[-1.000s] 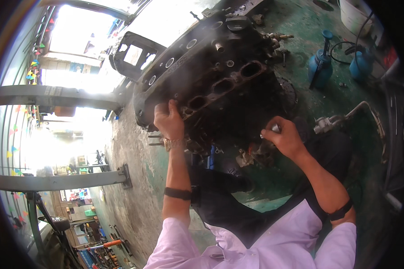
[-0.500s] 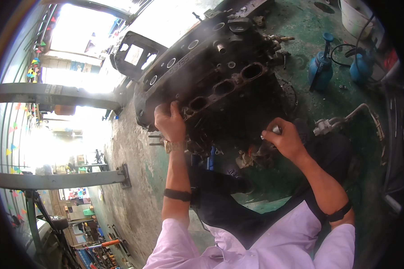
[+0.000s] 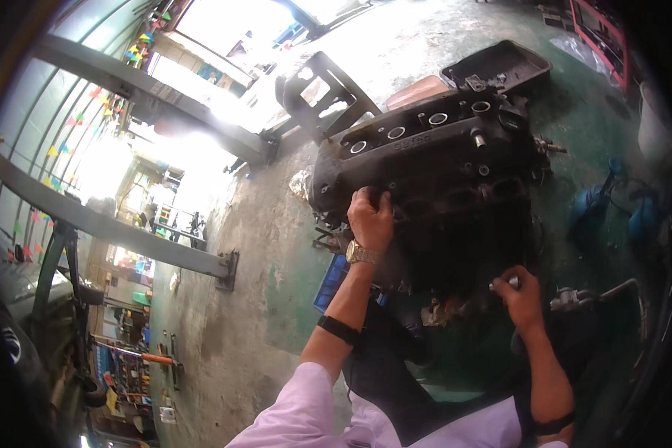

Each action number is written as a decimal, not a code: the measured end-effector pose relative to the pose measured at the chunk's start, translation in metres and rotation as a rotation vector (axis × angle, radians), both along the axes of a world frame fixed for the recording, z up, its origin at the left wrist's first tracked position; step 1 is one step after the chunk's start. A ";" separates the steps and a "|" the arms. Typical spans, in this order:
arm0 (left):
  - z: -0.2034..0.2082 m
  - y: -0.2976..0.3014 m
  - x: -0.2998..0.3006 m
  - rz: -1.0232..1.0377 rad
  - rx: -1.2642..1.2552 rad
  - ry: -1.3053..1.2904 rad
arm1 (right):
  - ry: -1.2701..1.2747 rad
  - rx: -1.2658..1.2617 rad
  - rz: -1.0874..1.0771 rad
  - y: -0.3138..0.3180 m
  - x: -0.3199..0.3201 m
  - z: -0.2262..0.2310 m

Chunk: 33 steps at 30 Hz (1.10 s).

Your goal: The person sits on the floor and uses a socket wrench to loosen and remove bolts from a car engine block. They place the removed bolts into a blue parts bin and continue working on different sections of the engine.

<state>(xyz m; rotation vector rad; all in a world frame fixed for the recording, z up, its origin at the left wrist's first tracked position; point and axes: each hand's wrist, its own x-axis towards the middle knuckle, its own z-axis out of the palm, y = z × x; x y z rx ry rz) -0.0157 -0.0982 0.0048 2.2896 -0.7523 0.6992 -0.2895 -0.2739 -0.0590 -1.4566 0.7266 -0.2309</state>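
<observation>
A dark, grimy engine (image 3: 425,231) stands on the floor in front of me, its valve cover (image 3: 418,153) on top with a row of round openings. My left hand (image 3: 370,222) reaches to the cover's near left edge. Its fingers are bent together against the metal, and whatever they pinch is hidden. Lower right, apart from the engine's near side, my right hand (image 3: 523,299) is closed round a small silver metal piece (image 3: 514,282). Only the ends of that piece show, so its exact kind is unclear.
A black drip tray (image 3: 504,63) lies behind the engine. Blue pump bottles (image 3: 591,205) stand at right, near a metal pipe (image 3: 612,291). A blue crate (image 3: 330,282) sits by my left forearm. Grey lift arms (image 3: 119,220) cross the left side.
My view has swung left, so the engine and both hands appear farther right. The left hand stays at the cover's edge; the right hand still holds the silver piece.
</observation>
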 end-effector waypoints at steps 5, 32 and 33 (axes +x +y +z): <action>0.004 0.003 -0.004 0.139 0.090 0.139 | -0.059 -0.042 -0.011 0.004 0.002 -0.003; -0.001 0.004 -0.002 0.095 0.178 0.077 | -0.075 -0.028 -0.002 0.005 0.003 -0.005; 0.000 0.003 -0.003 0.087 0.175 0.102 | -0.075 -0.021 -0.001 0.005 0.002 -0.006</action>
